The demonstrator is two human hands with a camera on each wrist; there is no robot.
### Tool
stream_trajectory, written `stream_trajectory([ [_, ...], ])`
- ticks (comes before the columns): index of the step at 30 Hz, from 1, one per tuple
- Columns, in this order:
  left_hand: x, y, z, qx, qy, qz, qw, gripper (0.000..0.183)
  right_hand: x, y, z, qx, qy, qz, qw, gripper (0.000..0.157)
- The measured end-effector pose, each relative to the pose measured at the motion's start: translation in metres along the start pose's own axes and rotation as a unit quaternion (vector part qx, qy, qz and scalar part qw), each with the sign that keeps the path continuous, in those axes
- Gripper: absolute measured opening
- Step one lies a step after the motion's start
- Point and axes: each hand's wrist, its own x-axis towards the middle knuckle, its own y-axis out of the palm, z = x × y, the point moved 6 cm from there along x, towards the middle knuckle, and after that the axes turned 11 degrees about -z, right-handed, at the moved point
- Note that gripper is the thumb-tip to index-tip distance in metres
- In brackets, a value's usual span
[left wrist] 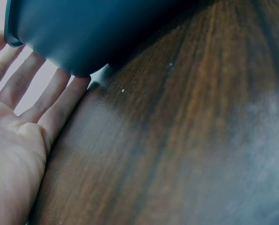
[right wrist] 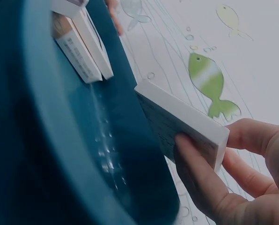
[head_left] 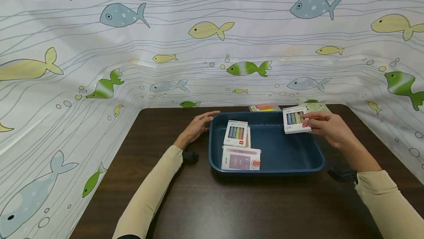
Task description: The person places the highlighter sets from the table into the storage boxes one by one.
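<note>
In the head view my right hand point(head_left: 326, 127) pinches a white box of coloured sticks point(head_left: 296, 119) over the right end of a dark blue tray point(head_left: 278, 172). The right wrist view shows this box point(right wrist: 184, 122) tilted between the thumb and fingers. My left hand point(head_left: 197, 130) touches the left wall of the tray. Its fingers are extended against the tray's side point(left wrist: 92, 33) in the left wrist view. Inside the tray at left, a similar box of coloured sticks point(head_left: 236, 133) rests partly over another box. A white and pink-purple box point(head_left: 241, 158) sits in front of them.
Behind the tray stand a pack with bright coloured strips point(head_left: 265, 108) and a pale green printed item point(head_left: 316, 106), both partly hidden. A dark wooden table point(head_left: 251, 206) bears everything. A fish-patterned sheet point(head_left: 205, 73) hangs at the back and sides.
</note>
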Motion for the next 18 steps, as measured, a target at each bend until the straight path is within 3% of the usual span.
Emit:
stream_trajectory([
  [5,0.0,-0.001,0.001,0.0,0.001,0.001,1.0,0.04,-0.004,0.019,0.002,-0.028,-0.01,0.03,0.999,0.058],
  [18,0.001,-0.001,0.001,-0.002,0.003,0.002,1.0,0.04,-0.011,0.047,-0.004,-0.053,0.026,0.064,0.996,0.057],
])
